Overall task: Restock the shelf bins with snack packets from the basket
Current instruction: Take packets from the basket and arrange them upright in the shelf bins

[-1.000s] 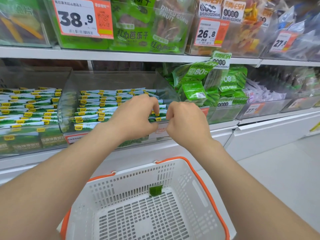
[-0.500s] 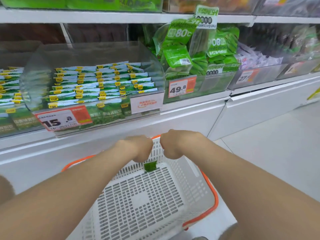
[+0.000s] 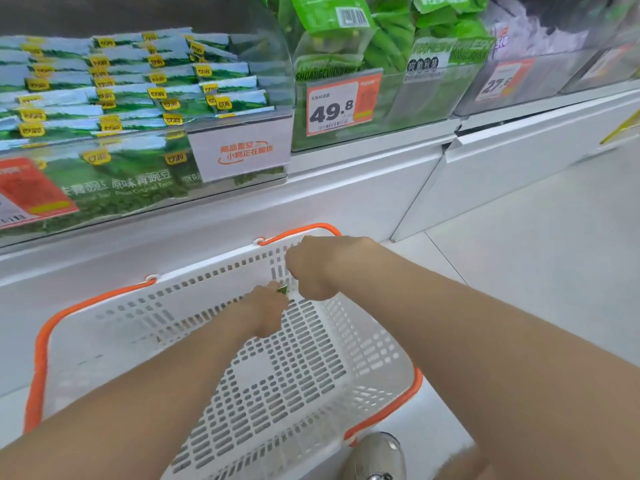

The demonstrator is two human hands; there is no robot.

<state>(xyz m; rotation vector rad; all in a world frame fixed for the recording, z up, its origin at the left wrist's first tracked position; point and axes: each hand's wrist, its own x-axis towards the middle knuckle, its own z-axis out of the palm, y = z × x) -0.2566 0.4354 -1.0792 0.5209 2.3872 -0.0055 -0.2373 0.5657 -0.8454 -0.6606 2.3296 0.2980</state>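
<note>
A grey shoe (image 3: 377, 455), cut off at the bottom edge, stood beside a white, orange-rimmed basket (image 3: 156, 306). Inside it, the left hand (image 3: 266, 311) and right hand (image 3: 311, 271) met at a green snack packet (image 3: 282, 290), of which only a corner showed. Both hands' fingers were hidden, so their grips could not be told. Beyond, a clear shelf bin (image 3: 277, 81) held stacked packets (image 3: 138, 84).

White basket (image 3: 363, 344) with orange rim, below the shelf's front edge. At its far wall, a small green packet (image 3: 283, 290), mostly hidden. Left hand (image 3: 268, 311) down at the packet, grip hidden. Right hand (image 3: 311, 270) just beside, near the far right corner, fingers curled under. Above, clear shelf bin (image 3: 272, 57) stacked with green-and-white packets (image 3: 121, 95). Grey shoe (image 3: 375, 457) by the basket's near right corner.
</note>
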